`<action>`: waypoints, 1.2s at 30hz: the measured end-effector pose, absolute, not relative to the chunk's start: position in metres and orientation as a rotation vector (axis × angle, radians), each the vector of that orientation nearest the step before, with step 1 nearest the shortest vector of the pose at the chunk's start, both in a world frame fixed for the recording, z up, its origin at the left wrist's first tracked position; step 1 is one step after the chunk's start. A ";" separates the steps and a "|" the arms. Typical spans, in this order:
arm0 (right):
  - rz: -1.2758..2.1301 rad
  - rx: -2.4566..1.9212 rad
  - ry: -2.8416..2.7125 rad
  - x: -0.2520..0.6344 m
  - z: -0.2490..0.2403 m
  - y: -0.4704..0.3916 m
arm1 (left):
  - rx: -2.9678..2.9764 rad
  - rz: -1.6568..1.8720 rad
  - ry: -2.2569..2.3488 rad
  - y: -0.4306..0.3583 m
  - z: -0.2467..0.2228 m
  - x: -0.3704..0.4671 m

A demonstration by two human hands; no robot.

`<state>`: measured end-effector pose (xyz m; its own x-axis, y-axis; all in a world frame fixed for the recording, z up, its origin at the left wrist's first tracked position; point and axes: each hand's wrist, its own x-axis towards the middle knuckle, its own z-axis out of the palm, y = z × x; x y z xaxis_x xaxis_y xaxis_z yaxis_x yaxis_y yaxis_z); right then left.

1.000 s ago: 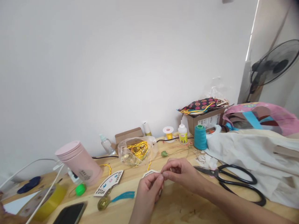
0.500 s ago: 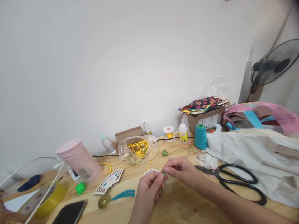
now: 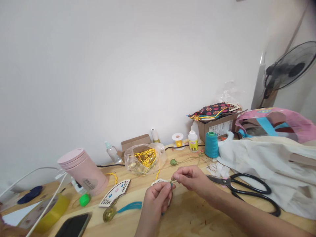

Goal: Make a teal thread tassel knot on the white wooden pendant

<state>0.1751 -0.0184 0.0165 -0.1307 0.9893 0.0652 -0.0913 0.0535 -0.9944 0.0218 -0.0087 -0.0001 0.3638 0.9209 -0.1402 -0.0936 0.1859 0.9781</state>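
My left hand (image 3: 157, 199) is closed in a pinch on a small teal tassel (image 3: 171, 185); a bit of teal also shows below its fingers. Just right of it, my right hand (image 3: 189, 177) pinches a thin thread close to the tassel's top, though the strand is mostly too fine to make out. Partly hidden behind my left hand lies a white cut-out piece (image 3: 159, 181) with a yellow cord. To the left, a fan-shaped cut-out piece (image 3: 115, 193) rests on the table with a gold round ornament (image 3: 109, 214) and a teal tassel (image 3: 130, 206).
Black-handled scissors (image 3: 251, 187) lie right of my right hand, by a white cloth (image 3: 261, 158). Behind stand a teal thread cone (image 3: 211, 144), glue bottle (image 3: 193, 141) and green thread ball (image 3: 173, 162). A pink tumbler (image 3: 82, 171), phone (image 3: 74, 225) and tape roll (image 3: 46, 212) are left.
My right hand's fingertips have shifted slightly up and left beside the tassel. My left hand keeps its pinch, and more teal shows at its fingertips.
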 end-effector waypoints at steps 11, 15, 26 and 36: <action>1.083 -1.069 -1.485 0.173 0.009 -0.016 | 1.185 0.880 0.951 -0.008 -0.005 0.021; 1.098 -1.062 -1.474 0.173 0.009 -0.016 | 1.194 0.867 0.974 -0.008 -0.003 0.022; 1.086 -1.162 -1.474 0.171 0.011 -0.017 | 1.305 0.838 1.064 -0.010 0.002 0.027; 1.076 -1.167 -1.502 0.172 0.012 -0.017 | 1.277 0.840 1.045 -0.009 -0.001 0.025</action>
<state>0.1719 -0.0167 0.0116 -0.1268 0.9809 0.1474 0.1759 0.1684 -0.9699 0.0253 -0.0088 -0.0008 0.3300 0.9331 -0.1428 0.0612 0.1298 0.9897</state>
